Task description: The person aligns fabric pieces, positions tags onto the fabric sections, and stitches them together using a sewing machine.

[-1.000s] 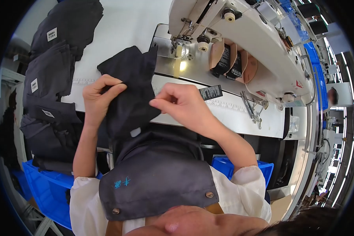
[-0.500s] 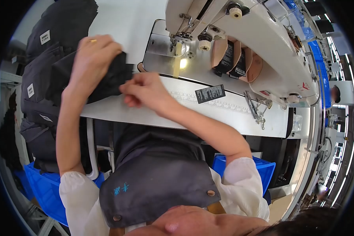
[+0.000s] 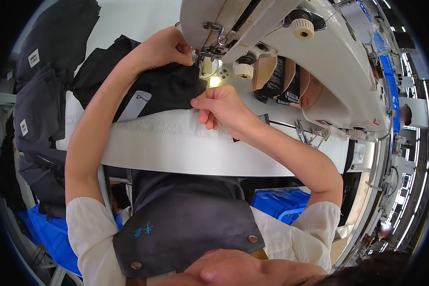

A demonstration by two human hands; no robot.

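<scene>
A black cloth piece (image 3: 169, 88) lies on the white table, its right end close to the needle area of the sewing machine (image 3: 224, 52). My left hand (image 3: 169, 47) pinches the cloth's upper edge beside the machine's foot. With thumb and forefinger closed, my right hand (image 3: 221, 107) holds the cloth's lower right corner. A pale grey patch (image 3: 135, 105) shows on the cloth. Mostly hidden behind my right hand and wrist is a black printed label (image 3: 264, 118).
Stacks of black cloth with white labels (image 3: 38, 105) hang over the table's left side. Cardboard holders with black tags (image 3: 276, 78) stand under the machine arm. Metal tools (image 3: 302, 133) lie at the right. Blue bins (image 3: 281, 202) are below the table.
Both hands have carried the black cloth from the left toward the machine's needle area. The cloth now lies flatter on the table, and my right hand covers much of the label.
</scene>
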